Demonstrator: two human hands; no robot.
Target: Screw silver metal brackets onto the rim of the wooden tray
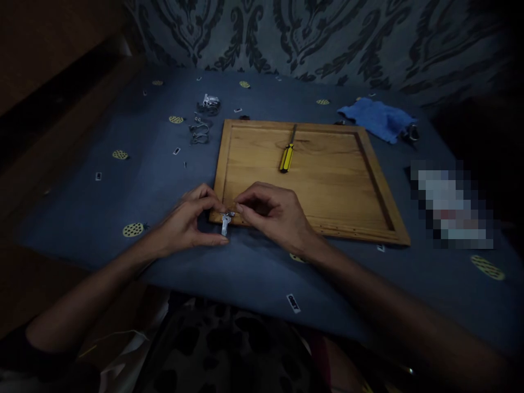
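Note:
A silver metal hinge [225, 223] sits at the near left corner of a framed wooden panel [254, 185], partly past its near edge. My left hand [192, 218] steadies the hinge, index fingertip at its upper end and thumb at its lower end. Close on the right, my right hand [278, 215] has thumb and index finger pinched together just above the hinge; whatever is between them is too small to name. Across the panel's far middle lies a yellow and black screwdriver [287, 157], handle towards me.
On the blue patterned cloth [143, 191], more metal hinges [209, 103] and small wire-like pieces [199, 132] lie beyond my left hand. A blue rag [379, 119] is at the back right. A blurred-out item [452, 204] lies right of the panel.

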